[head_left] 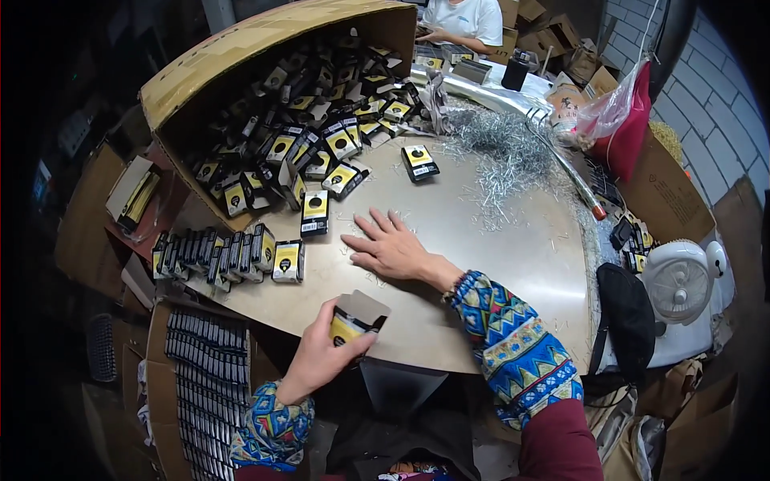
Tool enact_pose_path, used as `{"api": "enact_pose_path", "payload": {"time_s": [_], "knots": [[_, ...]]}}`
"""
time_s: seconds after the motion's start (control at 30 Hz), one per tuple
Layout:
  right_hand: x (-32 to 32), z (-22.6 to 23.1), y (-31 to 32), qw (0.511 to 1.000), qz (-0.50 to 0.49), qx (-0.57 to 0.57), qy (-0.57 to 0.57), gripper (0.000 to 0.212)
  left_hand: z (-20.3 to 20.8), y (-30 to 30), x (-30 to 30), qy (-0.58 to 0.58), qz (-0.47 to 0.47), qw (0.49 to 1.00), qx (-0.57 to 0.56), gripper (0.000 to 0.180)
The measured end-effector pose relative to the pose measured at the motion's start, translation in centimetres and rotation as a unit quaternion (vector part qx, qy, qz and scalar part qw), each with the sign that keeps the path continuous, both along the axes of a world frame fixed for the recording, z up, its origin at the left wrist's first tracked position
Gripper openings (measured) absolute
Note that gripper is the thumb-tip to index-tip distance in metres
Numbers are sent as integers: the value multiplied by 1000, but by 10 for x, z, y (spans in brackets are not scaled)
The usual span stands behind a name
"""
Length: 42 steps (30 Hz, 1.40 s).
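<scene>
My left hand [314,357] grips a small black-and-yellow cardboard box [346,329] at the table's near edge, and the box's top flap stands up unclosed. Palm down, my right hand [395,250] lies on the tabletop [513,272] with its fingers spread, among a few scattered thin metal pins. What is under the palm is hidden. Left of that hand, one box [315,212] and another box [288,261] sit on the table, beside a row of similar boxes [212,255]. A lone box [419,163] lies farther back.
A large carton [265,28] tipped on its side spills many such boxes. Silvery pins [501,152] heap at the back right. Below left, a carton [164,385] holds packed rows. A white fan [680,280] and black bag [626,317] sit right; a person [465,24] is opposite.
</scene>
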State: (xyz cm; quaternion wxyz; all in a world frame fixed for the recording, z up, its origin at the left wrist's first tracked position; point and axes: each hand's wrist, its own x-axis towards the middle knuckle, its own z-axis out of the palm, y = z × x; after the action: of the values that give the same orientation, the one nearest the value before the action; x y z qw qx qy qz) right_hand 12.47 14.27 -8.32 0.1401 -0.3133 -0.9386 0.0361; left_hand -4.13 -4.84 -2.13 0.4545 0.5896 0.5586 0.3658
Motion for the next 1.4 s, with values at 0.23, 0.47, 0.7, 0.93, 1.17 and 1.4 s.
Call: {"api": "enact_pose_path", "payload": {"time_s": [0.23, 0.47, 0.7, 0.93, 1.17, 1.4], "knots": [[66, 9, -64, 987, 10, -138, 80, 46, -31, -52, -24, -388, 126, 894, -186, 28], [120, -2, -49, 959, -265, 49, 84, 35, -54, -78, -13, -531, 116, 798, -260, 34], [124, -5, -93, 941, -237, -86, 227, 48, -128, -133, -32, -381, 177, 852, -313, 27], [34, 2, -133, 984, -136, -27, 114, 53, -172, -153, 25, -239, 42, 926, -289, 29], [7, 1, -213, 979, -155, 9, 129, 40, -163, -166, 53, -389, 169, 857, -294, 15], [36, 48, -257, 979, -92, -139, 121, 42, -150, -169, 55, -399, 182, 859, -266, 19]]}}
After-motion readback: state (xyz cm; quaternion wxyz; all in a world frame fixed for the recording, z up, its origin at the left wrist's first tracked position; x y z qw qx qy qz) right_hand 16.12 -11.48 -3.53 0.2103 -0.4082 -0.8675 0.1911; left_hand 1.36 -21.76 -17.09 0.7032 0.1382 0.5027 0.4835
